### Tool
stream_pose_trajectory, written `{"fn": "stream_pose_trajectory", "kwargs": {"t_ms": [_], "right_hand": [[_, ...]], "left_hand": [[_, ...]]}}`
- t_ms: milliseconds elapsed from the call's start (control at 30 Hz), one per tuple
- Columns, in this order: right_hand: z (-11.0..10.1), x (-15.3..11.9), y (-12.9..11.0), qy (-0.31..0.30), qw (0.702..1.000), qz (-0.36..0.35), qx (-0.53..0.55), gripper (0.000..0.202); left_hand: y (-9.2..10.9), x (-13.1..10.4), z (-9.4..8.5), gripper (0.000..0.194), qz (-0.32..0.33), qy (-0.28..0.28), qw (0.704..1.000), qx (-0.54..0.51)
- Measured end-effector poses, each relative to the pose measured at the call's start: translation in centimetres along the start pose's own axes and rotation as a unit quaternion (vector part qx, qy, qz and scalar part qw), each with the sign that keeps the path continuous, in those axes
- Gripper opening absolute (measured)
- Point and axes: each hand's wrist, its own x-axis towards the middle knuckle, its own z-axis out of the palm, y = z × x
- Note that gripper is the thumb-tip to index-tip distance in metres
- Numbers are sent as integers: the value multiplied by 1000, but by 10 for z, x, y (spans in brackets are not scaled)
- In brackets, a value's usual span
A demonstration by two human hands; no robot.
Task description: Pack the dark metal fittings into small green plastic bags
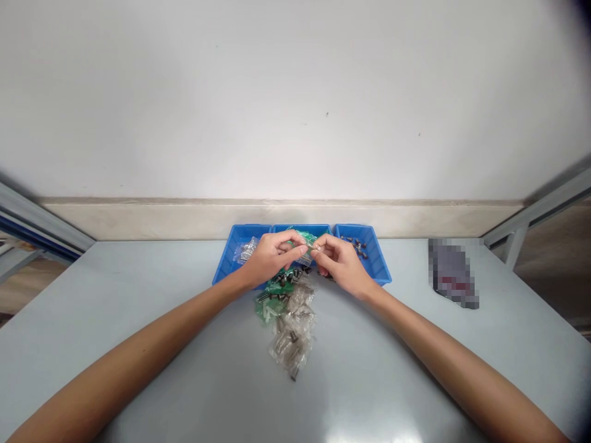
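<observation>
Pinches a clear packet (pixel 303 259), by the look of it, between the fingertips of the left hand (pixel 272 252) and the right hand (pixel 341 264), with thumbs brought close to forefingers in a narrow grip. Hard to make out, at this size, exactly how much film is caught. Sits at the hub of the dial, between both sets of fingertips, with the middle blue tray (pixel 323 230) just behind at twelve o'clock.

Likely to handle as light, soft and slick, apt to crinkle, slide and sag toward six o'clock under any loose contents. Probably best taken by the upper corners, at ten and two, rather than around the middle. Possibly easy to split under a sharp tug, being thin.

Has at nine o'clock the left blue tray (pixel 229 255), and at three the right blue tray (pixel 377 264), holding small dark parts (pixel 360 248). Shows cloudy packets (pixel 295 341) at six on the grey table (pixel 392 369), touching green packets (pixel 271 307) at seven.
</observation>
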Motion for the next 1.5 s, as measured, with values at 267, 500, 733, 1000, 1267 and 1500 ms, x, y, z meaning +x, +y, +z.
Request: {"fn": "stream_pose_trajectory", "kwargs": {"t_ms": [267, 500, 733, 1000, 1267, 1500], "right_hand": [[0, 2, 1, -10, 1000, 2, 7, 22], [0, 1, 2, 12, 1000, -5, -6, 22], [1, 2, 4, -1, 998, -6, 63, 20], [1, 0, 1, -2, 999, -11, 47, 17], [0, 1, 9, 12, 999, -19, 43, 17], [1, 2, 5, 45, 997, -17, 64, 13]], "left_hand": [[0, 0, 1, 23, 10, 16, 1000, -2], [3, 0, 2, 19, 10, 32, 999, -19], [3, 0, 2, 13, 18, 28, 999, -39], [-1, -1, 1, 9, 20, 14, 999, -37], [2, -1, 2, 14, 31, 39, 998, -36], [3, -1, 2, 16, 40, 110, 993, -24]]}}
